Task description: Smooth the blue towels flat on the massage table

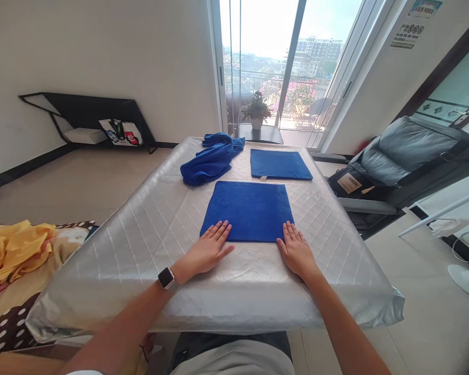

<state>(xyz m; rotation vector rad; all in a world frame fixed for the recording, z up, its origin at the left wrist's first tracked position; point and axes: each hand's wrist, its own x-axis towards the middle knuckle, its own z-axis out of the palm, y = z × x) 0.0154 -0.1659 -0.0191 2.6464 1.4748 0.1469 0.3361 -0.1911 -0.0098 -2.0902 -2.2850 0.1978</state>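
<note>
A blue cloth, laid out flat in a near-rectangle, lies on the silver quilted table cover in front of me. My left hand rests on its near left corner, fingers stretched out and palm down. At the near right corner, my right hand lies flat with its fingertips on the cloth edge. Behind it on the right is a second blue cloth, flat, with a small white tag at its near edge. A crumpled blue cloth heap sits at the far left of the table.
A potted plant stands on a dark chair beyond the table, before the glass door. To the right is a grey padded chair. Yellow fabric lies on a bed at the left. A black frame leans by the wall.
</note>
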